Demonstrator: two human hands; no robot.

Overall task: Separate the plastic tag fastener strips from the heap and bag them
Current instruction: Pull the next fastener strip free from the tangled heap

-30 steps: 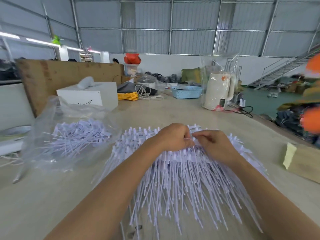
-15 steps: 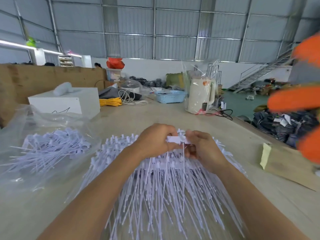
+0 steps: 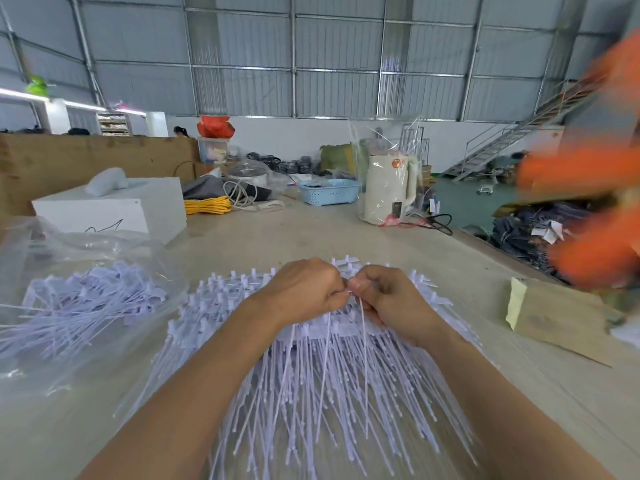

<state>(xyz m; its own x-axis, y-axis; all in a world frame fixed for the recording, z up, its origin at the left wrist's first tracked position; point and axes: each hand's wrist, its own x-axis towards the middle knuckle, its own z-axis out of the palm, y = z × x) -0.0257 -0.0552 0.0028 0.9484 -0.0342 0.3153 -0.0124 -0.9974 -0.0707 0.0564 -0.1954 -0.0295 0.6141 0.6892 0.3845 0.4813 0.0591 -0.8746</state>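
Both hands, left (image 3: 304,289) and right (image 3: 391,299), pinch one thin white plastic fastener strip (image 3: 362,327) above the fanned heap of white strips (image 3: 311,393) on the beige worktop (image 3: 485,341). A clear plastic bag (image 3: 45,358) at left holds separated strips.

No text, brand or number can be read: the white box (image 3: 114,211) at left centre bears only a black line drawing, and the round orange sticker on the cream kettle (image 3: 388,188) at upper centre is too small to make out.
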